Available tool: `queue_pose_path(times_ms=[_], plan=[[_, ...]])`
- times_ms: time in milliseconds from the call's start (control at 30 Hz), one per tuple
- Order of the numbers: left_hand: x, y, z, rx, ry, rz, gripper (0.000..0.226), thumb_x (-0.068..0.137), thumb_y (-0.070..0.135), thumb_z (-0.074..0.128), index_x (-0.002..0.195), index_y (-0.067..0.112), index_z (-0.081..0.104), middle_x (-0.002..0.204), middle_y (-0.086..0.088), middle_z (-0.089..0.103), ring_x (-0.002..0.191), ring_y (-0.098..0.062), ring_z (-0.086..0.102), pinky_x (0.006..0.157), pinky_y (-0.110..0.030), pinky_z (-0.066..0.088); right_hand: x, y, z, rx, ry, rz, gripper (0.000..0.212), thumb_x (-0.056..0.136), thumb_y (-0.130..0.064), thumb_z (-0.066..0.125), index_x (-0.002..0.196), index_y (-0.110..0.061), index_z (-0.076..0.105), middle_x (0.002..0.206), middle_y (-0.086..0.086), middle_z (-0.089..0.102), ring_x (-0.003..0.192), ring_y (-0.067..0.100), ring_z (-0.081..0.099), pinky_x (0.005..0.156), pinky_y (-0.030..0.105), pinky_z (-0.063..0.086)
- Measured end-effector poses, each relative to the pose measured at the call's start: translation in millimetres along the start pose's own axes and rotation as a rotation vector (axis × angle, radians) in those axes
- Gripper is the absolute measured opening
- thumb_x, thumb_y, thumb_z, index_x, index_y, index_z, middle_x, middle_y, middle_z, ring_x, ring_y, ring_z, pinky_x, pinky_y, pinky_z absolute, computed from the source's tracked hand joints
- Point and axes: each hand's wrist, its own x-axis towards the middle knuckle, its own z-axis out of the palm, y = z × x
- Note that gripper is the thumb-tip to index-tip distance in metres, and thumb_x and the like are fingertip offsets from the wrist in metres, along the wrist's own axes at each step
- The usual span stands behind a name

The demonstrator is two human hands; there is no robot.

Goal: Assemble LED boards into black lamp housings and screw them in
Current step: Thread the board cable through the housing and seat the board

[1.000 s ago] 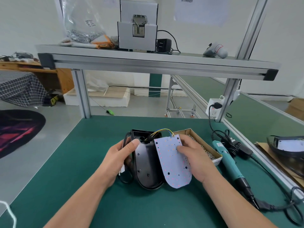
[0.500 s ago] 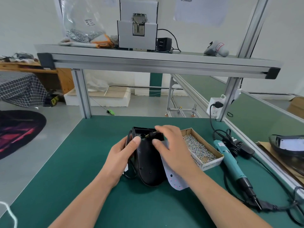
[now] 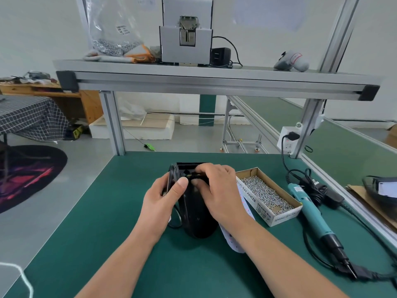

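Note:
A black lamp housing (image 3: 196,220) lies on the green mat in the middle of the bench. My left hand (image 3: 163,201) grips its left rim, thumb resting on the top edge. My right hand (image 3: 219,190) reaches over the housing's far end, fingertips pinching the wires there. The white LED board (image 3: 235,244) lies beside the housing on the right, mostly hidden under my right wrist and forearm; only its lower edge and a strip near the box show.
An open cardboard box of small screws (image 3: 266,194) sits just right of my hands. A teal electric screwdriver (image 3: 313,214) with black cable lies further right. Another black housing (image 3: 380,190) rests at the far right edge. An aluminium shelf (image 3: 214,80) spans overhead.
My right hand let go of the LED board and moved up and left to the wires at the housing's far end. The board now lies flat beside the housing. My left hand stayed put.

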Motion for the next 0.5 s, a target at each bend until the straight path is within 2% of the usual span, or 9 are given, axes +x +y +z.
queue_pose_path(times_ms=[67, 100, 167, 233, 333, 433, 500], plan=[[-2.2, 2.6, 2.0, -0.014, 0.023, 0.013, 0.059, 0.081, 0.074, 0.074, 0.127, 0.037, 0.071, 0.120, 0.003, 0.076, 0.107, -0.014, 0.073, 0.087, -0.033, 0.058, 0.9, 0.5, 1.0, 0.043, 0.044, 0.000, 0.013, 0.102, -0.031, 0.057, 0.115, -0.034, 0.057, 0.096, -0.029, 0.057, 0.103, -0.019, 0.042, 0.099, 0.036, 0.035], [-3.4, 4.1, 3.1, -0.021, 0.030, 0.023, 0.061, 0.079, 0.073, 0.075, 0.128, 0.036, 0.071, 0.120, 0.004, 0.075, 0.106, -0.009, 0.073, 0.084, -0.024, 0.056, 1.2, 0.3, 1.7, 0.044, 0.051, -0.013, 0.014, 0.104, -0.029, 0.056, 0.117, -0.034, 0.057, 0.096, -0.030, 0.055, 0.104, -0.017, 0.043, 0.100, 0.035, 0.035], [-5.2, 6.7, 5.4, -0.027, 0.038, 0.041, 0.062, 0.078, 0.070, 0.076, 0.128, 0.034, 0.071, 0.120, 0.003, 0.074, 0.102, -0.005, 0.072, 0.077, -0.015, 0.053, 1.8, 0.5, 2.6, 0.019, 0.042, -0.050, 0.015, 0.107, -0.027, 0.051, 0.120, -0.031, 0.058, 0.099, -0.023, 0.060, 0.100, -0.004, 0.052, 0.102, 0.039, 0.036], [-6.6, 8.2, 6.1, -0.028, 0.049, 0.059, 0.060, 0.078, 0.069, 0.076, 0.127, 0.036, 0.072, 0.121, 0.002, 0.073, 0.102, -0.005, 0.071, 0.075, -0.013, 0.053, 2.0, 0.5, 3.1, -0.004, 0.029, -0.065, 0.018, 0.109, -0.028, 0.048, 0.123, -0.030, 0.060, 0.102, -0.015, 0.063, 0.096, 0.008, 0.056, 0.102, 0.043, 0.038], [-7.6, 9.4, 5.3, -0.033, 0.054, 0.072, 0.058, 0.078, 0.069, 0.075, 0.127, 0.038, 0.072, 0.123, 0.001, 0.073, 0.106, -0.007, 0.070, 0.080, -0.017, 0.053, 1.9, 0.3, 3.1, 0.006, -0.002, -0.047, 0.025, 0.109, -0.031, 0.047, 0.130, -0.031, 0.061, 0.097, -0.012, 0.057, 0.095, 0.012, 0.054, 0.104, 0.043, 0.037], [-8.2, 11.7, 5.9, -0.038, 0.057, 0.080, 0.057, 0.078, 0.068, 0.075, 0.127, 0.038, 0.072, 0.123, 0.000, 0.073, 0.102, -0.006, 0.070, 0.077, -0.015, 0.053, 1.0, -0.6, 0.8, 0.035, -0.021, -0.035, 0.026, 0.107, -0.031, 0.051, 0.131, -0.034, 0.061, 0.098, -0.017, 0.055, 0.099, 0.008, 0.050, 0.105, 0.037, 0.035], [-9.2, 12.6, 7.2, -0.043, 0.060, 0.093, 0.052, 0.078, 0.067, 0.076, 0.123, 0.041, 0.073, 0.123, -0.001, 0.072, 0.105, -0.007, 0.071, 0.079, -0.015, 0.055, 1.8, -2.0, -0.6, 0.102, -0.026, 0.047, 0.023, 0.104, -0.036, 0.055, 0.127, -0.039, 0.060, 0.104, -0.027, 0.060, 0.108, 0.004, 0.050, 0.102, 0.025, 0.034]])
